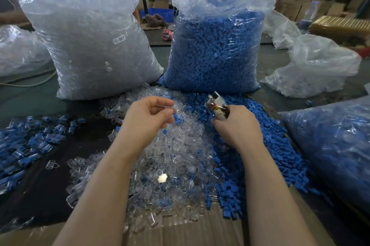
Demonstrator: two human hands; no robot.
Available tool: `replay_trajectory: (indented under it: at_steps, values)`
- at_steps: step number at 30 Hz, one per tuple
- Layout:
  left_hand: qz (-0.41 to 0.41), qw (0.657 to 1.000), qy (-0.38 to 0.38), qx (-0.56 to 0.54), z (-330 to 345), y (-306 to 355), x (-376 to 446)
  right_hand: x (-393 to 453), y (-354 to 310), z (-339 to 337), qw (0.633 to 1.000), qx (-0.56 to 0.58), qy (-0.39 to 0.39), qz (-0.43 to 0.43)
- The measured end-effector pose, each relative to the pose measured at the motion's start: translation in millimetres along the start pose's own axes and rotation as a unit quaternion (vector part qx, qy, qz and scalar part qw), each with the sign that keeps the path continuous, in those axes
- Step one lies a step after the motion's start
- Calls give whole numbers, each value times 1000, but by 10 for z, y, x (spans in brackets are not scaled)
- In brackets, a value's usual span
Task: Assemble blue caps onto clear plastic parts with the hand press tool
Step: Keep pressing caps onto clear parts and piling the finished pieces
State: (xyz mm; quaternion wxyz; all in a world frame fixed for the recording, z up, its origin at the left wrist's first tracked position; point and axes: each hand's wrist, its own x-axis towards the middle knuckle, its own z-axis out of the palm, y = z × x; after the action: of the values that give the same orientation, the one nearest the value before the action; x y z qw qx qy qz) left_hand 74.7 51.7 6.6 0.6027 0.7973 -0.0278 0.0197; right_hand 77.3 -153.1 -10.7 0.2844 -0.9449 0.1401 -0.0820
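Now: left hand [149,117] pinches a clear plastic part [173,107] with a blue cap [176,119] over the clear heap [170,157] mid-table | right hand [239,126] grips the hand press tool [217,105] over the blue caps pile [260,145] | two big bags [96,45] behind, toward the far edge

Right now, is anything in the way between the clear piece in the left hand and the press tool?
Nothing visible is. The left hand pinches a clear plastic part, and only open air over the piles separates it from the hand press tool gripped by the right hand.
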Motion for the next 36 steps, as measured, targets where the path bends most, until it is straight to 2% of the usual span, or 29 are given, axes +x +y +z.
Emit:
replay_trajectory:
  at_steps: [5,9,15,23,36]
  values:
    - [17,1000,-11,22,75,29,-36,-40,-85,-13,976,205,-28,-63]
    - [25,1000,-10,9,183,59,-55,-82,-150,-24,953,278,-51,-105]
    - [33,999,4,-6,257,74,-42,-121,-183,-53,943,291,-73,-143]
    - [54,999,8,0,250,79,-40,-157,-207,-67,922,347,-92,-146]
    - [37,999,-28,-12,305,144,-82,-151,-257,-52,930,325,-77,-153]
